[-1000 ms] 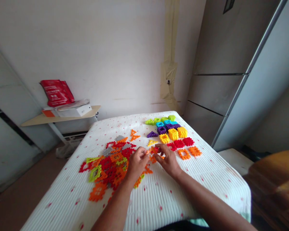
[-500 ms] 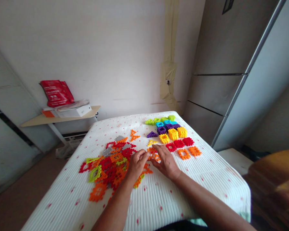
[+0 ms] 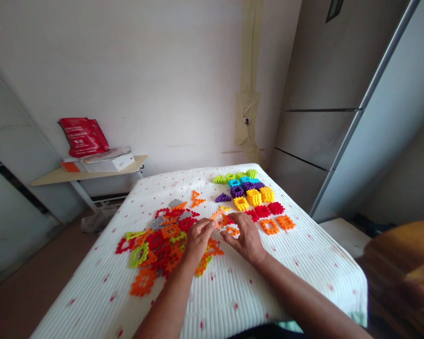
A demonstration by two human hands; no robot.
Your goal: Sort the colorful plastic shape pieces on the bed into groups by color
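Observation:
My left hand (image 3: 199, 238) is closed in a pinch on the edge of an orange interlocking plastic tile (image 3: 219, 218) with an open middle, raised a little over the table. My right hand (image 3: 246, 239) is just right of it, thumb and fingers apart, fingertips close to the tile's far side. Whether they touch it I cannot tell. Between the thumb and fingers of my right hand, a second orange tile (image 3: 233, 231) shows, partly hidden. Left of my left hand spreads a loose heap of red, orange, lime and grey tiles (image 3: 162, 240).
Sorted stacks stand at the right: lime (image 3: 230, 177), blue (image 3: 234, 182), purple (image 3: 237, 191), yellow (image 3: 254, 197), red (image 3: 262, 211) and orange (image 3: 286, 221). A ribbed white cloth (image 3: 289, 292) covers the table. A refrigerator (image 3: 314, 136) stands behind right; a side table (image 3: 88, 176) is at left.
The orange tile in my left hand has come up and tilted, uncovering another orange tile below. Both hands have stayed nearly in place.

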